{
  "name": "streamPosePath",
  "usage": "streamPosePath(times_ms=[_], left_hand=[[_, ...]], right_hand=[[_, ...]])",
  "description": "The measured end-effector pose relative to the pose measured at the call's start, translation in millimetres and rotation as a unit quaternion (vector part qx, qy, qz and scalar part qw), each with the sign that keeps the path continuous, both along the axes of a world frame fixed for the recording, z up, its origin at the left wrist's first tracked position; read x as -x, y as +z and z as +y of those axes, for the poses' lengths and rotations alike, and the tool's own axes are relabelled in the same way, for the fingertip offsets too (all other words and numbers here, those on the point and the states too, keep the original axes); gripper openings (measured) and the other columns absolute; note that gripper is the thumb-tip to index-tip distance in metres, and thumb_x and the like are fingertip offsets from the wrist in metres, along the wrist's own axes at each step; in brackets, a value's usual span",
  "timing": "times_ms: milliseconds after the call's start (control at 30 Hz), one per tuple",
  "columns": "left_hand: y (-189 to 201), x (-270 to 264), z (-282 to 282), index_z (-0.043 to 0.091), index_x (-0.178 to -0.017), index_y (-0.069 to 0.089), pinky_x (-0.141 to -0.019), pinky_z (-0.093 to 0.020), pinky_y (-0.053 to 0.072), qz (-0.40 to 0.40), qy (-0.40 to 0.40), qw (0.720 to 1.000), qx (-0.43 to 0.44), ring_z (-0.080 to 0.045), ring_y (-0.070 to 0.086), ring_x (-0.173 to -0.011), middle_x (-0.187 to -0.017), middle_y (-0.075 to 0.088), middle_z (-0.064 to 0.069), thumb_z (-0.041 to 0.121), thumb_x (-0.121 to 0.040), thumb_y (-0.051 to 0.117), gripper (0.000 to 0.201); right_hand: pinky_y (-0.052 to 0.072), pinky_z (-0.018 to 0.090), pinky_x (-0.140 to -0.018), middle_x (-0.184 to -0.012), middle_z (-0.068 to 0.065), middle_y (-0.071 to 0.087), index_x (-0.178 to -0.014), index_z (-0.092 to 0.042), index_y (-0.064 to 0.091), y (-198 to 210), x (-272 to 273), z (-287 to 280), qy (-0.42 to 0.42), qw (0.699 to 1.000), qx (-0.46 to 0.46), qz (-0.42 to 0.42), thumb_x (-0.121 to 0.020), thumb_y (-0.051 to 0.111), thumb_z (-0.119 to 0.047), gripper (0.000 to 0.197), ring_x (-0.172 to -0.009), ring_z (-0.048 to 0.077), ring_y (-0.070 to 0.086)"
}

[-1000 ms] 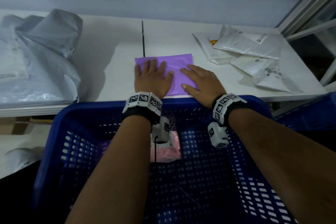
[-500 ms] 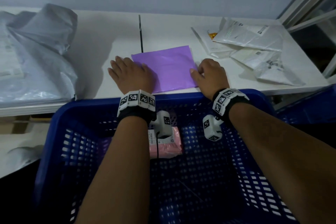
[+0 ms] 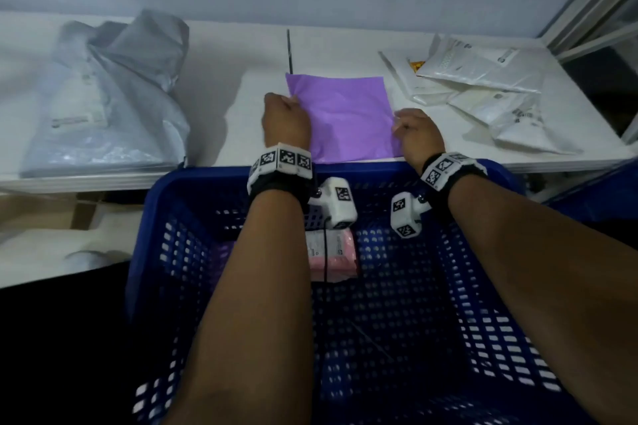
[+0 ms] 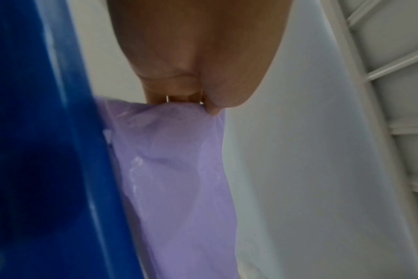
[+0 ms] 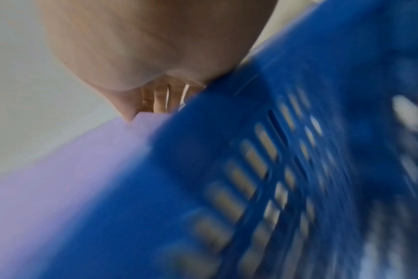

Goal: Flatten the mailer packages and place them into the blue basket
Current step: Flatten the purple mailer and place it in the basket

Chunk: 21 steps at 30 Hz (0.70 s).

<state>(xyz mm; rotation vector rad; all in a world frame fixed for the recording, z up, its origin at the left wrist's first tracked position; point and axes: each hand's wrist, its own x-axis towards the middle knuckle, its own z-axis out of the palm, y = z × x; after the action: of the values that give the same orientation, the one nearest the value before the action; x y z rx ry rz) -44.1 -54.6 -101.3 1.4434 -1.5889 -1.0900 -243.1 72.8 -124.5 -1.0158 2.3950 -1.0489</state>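
A flat purple mailer [image 3: 345, 117] lies on the white table [image 3: 234, 55] just beyond the blue basket [image 3: 193, 183]. My left hand [image 3: 284, 114] pinches its left edge, and the wrist view shows the purple mailer [image 4: 174, 151] bunched under the fingers. My right hand [image 3: 412, 129] pinches the right edge, where the thumb meets the purple mailer [image 5: 72, 169] beside the blue basket [image 5: 251, 169]. A pink package [image 3: 333, 250] lies on the basket floor, partly hidden by the left wrist camera.
A heap of grey mailers [image 3: 103, 103] fills the left of the table. Several white mailers [image 3: 483, 86] lie at the right. A dark thin rod [image 3: 289, 52] lies behind the purple mailer. A metal frame [image 3: 593, 10] stands at the far right.
Both hands slid outward off the top of the purple mailer to its left and right edges. Their fingers curled and now pinch those edges.
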Motion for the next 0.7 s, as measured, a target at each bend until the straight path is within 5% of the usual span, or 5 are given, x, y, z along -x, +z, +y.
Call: streamPosePath(times_ms=[100,167,367,533,700], left_hand=[[26.5,5.1,8.6,0.011,-0.090,0.045,-0.069,-0.016,0.028,0.043,-0.039,0.998,0.031,-0.025,0.058,-0.096,-0.106,0.064,-0.018,0.014,-0.101,0.047,0.012],[41.5,3.0,8.4,0.017,-0.077,0.044,-0.070,-0.018,0.031,0.046,-0.057,0.996,0.052,-0.024,0.060,-0.093,-0.101,0.066,-0.019,0.017,-0.099,0.051,0.023],[30.9,-14.1,55.7,0.020,-0.063,0.051,-0.057,-0.026,0.038,0.052,-0.197,0.978,-0.043,-0.014,0.046,-0.056,-0.060,0.051,-0.001,0.022,-0.094,0.061,0.033],[-36.4,-59.1,115.5,0.016,-0.066,0.056,-0.059,-0.028,0.040,-0.004,-0.195,0.972,-0.128,-0.018,0.047,-0.059,-0.062,0.051,-0.004,0.022,-0.096,0.062,0.031],[-100.2,-116.0,144.5,0.010,-0.074,0.065,-0.067,-0.042,0.047,-0.006,-0.093,0.959,-0.267,-0.025,0.053,-0.074,-0.076,0.057,-0.017,0.021,-0.094,0.065,0.024]], right_hand=[[0.042,0.024,-0.074,-0.079,0.003,0.060,-0.067,-0.015,0.059,21.1,-16.6,23.8,-0.080,0.984,0.083,-0.138,-0.093,0.052,-0.002,0.030,-0.072,0.015,0.054],[0.040,0.025,-0.064,-0.066,0.001,0.051,-0.064,-0.017,0.053,33.8,-27.4,52.3,-0.087,0.972,0.131,-0.177,-0.094,0.053,-0.007,0.032,-0.061,0.015,0.046],[0.049,0.030,-0.071,-0.074,0.003,0.064,-0.069,-0.017,0.064,7.8,-39.9,150.0,-0.072,0.951,0.132,-0.270,-0.092,0.060,-0.011,0.025,-0.071,0.019,0.058],[0.049,0.034,-0.077,-0.072,0.000,0.063,-0.072,-0.019,0.067,-51.3,-66.7,198.8,-0.087,0.950,0.008,-0.300,-0.091,0.063,-0.007,0.023,-0.075,0.021,0.058],[0.051,0.045,-0.093,-0.077,0.003,0.064,-0.069,-0.020,0.064,-85.3,-90.4,201.7,-0.007,0.950,-0.107,-0.293,-0.092,0.065,-0.011,0.026,-0.090,0.025,0.061]])
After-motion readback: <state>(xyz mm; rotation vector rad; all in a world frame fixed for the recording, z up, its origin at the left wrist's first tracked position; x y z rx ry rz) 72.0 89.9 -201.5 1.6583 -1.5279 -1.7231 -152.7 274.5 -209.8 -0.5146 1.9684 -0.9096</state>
